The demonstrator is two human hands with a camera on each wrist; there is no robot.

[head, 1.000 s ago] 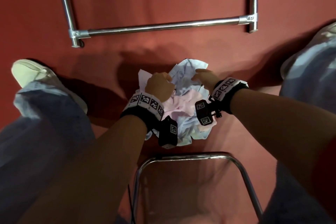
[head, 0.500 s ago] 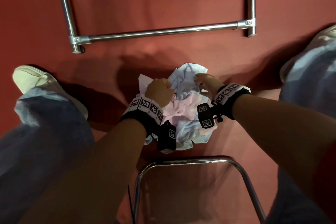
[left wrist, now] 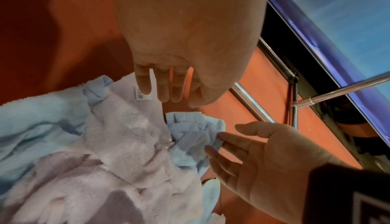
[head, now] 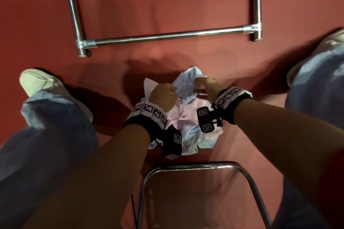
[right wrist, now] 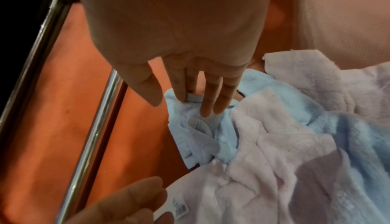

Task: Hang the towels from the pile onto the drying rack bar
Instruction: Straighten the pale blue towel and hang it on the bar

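A crumpled pile of towels lies on the red floor between my feet, with a light blue towel (head: pixel 186 83) at the far end and a pink towel (head: pixel 182 115) nearer me. My left hand (head: pixel 162 95) hovers over the pink towel's corner with the barcode tag (left wrist: pixel 143 94), fingers hanging straight and holding nothing. My right hand (head: pixel 202 87) has straight, spread fingers whose tips touch the bunched blue towel (right wrist: pixel 200 136); a blue fold sits between two fingers (left wrist: pixel 230 141). Beyond the pile, the chrome rack bar (head: pixel 167 35) runs across low over the floor.
Two chrome uprights (head: pixel 74 11) (head: pixel 257 2) join the bar at its ends. A curved chrome tube frame (head: pixel 195 164) stands just in front of me. My white shoe (head: pixel 37 83) and jeans legs (head: pixel 316 80) flank the pile.
Both hands have loosened from curled grips on the pile. The right hand's fingers have straightened and spread over the blue towel. My head has tilted, so the rack sits lower in view.
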